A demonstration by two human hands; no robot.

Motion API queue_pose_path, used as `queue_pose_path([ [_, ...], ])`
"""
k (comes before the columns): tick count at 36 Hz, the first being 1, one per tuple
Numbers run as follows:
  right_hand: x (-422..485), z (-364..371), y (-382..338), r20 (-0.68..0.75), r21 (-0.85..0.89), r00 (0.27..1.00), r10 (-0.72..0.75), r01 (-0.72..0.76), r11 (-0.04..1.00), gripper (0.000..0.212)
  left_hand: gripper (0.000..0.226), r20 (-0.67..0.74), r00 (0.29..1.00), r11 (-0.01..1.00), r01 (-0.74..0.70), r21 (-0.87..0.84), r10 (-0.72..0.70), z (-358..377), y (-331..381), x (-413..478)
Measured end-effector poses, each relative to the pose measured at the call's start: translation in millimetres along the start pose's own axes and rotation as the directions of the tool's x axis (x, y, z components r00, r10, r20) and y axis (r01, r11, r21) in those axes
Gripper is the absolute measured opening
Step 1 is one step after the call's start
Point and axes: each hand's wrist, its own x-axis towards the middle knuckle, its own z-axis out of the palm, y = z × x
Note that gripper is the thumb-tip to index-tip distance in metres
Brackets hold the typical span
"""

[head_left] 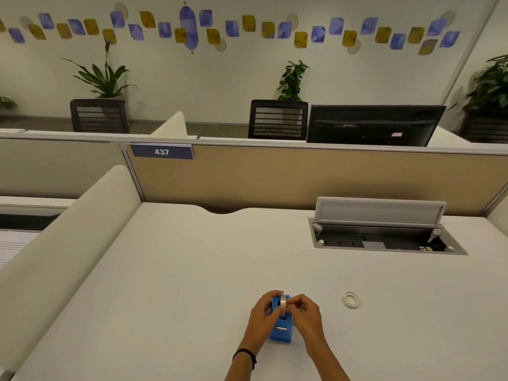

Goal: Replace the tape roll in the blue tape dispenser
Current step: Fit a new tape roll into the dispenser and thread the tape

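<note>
Partition sign [162,151] is reading "437"; blue tape dispenser [281,329] is sitting on the white table [178,270], long axis running toward the camera, cutter end nearest; left hand [264,312] and right hand [306,312] are flanking it, fingers pinching the seated tape roll [282,306]; second roll [351,299] is lying flat, well apart to the right.

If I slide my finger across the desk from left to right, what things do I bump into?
Left hand → blue plastic tape dispenser with a clear tape roll in it → right hand → small white ring-shaped tape roll lying flat → open grey cable hatch, farther back.
</note>
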Motion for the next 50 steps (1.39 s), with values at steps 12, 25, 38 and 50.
queue_pose_path([
  [12,3.8,-1.1,-2.5,0.036,-0.030,0.998,0.042,-0.041,0.999,0.006,0.022,-0.056,0.998,1.000,0.027,0.001,-0.027,2.3,-3.8,5.5],
  [25,6.6,-1.6,-3.8,0.036,-0.066,0.997,0.072,-0.069,0.995,0.008,0.025,-0.032,0.999,1.000,0.021,0.006,-0.021,2.5,-7.2,9.7],
  [38,7.1,-3.0,-5.7,0.076,-0.095,0.995,0.062,-0.054,0.994,0.014,0.023,-0.073,0.997,0.999,0.026,0.027,-0.024,5.1,-9.7,11.5],
  [50,7.2,-2.5,-0.8,0.078,-0.136,0.994,-0.075,0.085,0.987,0.014,0.020,-0.068,0.997,0.999,0.022,0.024,-0.020,5.3,-10.5,12.3],
])
